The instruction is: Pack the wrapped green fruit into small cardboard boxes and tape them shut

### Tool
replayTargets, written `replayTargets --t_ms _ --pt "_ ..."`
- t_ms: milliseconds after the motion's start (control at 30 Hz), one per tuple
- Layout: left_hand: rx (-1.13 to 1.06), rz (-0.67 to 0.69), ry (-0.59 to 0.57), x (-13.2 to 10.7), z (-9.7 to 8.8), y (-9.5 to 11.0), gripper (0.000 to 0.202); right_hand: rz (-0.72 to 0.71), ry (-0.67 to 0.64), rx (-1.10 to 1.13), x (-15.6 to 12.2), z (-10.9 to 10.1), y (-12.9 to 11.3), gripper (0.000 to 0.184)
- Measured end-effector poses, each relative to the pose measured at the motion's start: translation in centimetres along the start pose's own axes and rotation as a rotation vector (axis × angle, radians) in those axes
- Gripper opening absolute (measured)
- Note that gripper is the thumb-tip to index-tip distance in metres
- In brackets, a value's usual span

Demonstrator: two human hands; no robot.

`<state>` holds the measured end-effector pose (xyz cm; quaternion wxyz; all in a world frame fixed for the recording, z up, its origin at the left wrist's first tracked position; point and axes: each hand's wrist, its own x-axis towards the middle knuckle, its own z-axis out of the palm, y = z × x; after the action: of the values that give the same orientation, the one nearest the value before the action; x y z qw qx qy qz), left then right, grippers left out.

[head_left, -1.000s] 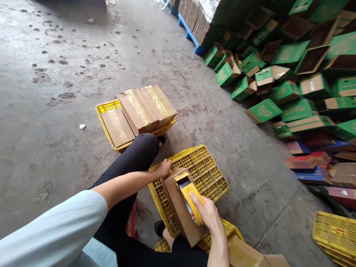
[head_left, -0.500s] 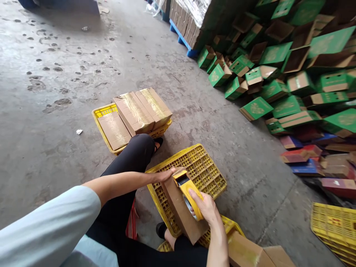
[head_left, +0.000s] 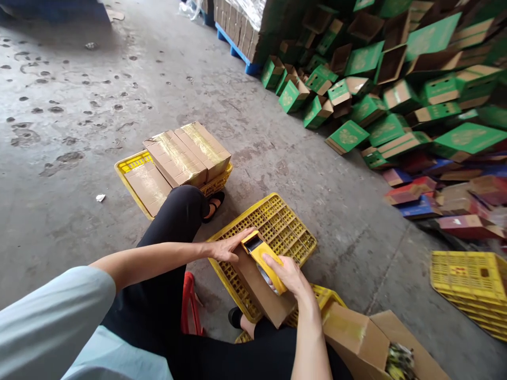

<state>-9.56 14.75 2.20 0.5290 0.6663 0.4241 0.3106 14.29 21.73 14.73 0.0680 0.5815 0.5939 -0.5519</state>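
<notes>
A brown cardboard box (head_left: 259, 293) lies on an upturned yellow plastic crate (head_left: 283, 227) in front of my knees. My right hand (head_left: 287, 274) is closed round a yellow tape dispenser (head_left: 263, 256), pressed onto the far end of the box. My left hand (head_left: 227, 247) rests flat on that same end, fingers stretched out beside the dispenser's nose.
Taped brown boxes (head_left: 186, 153) lie on another yellow crate (head_left: 129, 169) ahead. A heap of green boxes (head_left: 380, 100) fills the right side, with red and blue ones (head_left: 435, 206) below. An open carton (head_left: 368, 343) sits at my right knee, a yellow crate (head_left: 471, 287) far right, a red stool (head_left: 190, 311) under me.
The dispenser has travelled along the box to its far end. My left hand went from gripping the box's corner to lying flat with fingers out. The view swung a little to the right.
</notes>
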Motion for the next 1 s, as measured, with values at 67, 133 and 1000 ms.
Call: replayTargets --t_ms 67,133,1000 --pt "0.044 0.014 0.002 0.1 0.2 0.0 0.117 0.001 -0.006 -0.026 -0.1 0.1 -0.2 0.052" --pt "0.092 -0.004 -0.007 0.0 0.1 0.0 0.115 0.017 -0.015 -0.045 -0.2 0.2 -0.4 0.053" --pt "0.306 -0.001 -0.030 0.3 0.1 0.4 0.100 0.095 0.011 -0.039 -1.7 -1.5 3.6 0.031"
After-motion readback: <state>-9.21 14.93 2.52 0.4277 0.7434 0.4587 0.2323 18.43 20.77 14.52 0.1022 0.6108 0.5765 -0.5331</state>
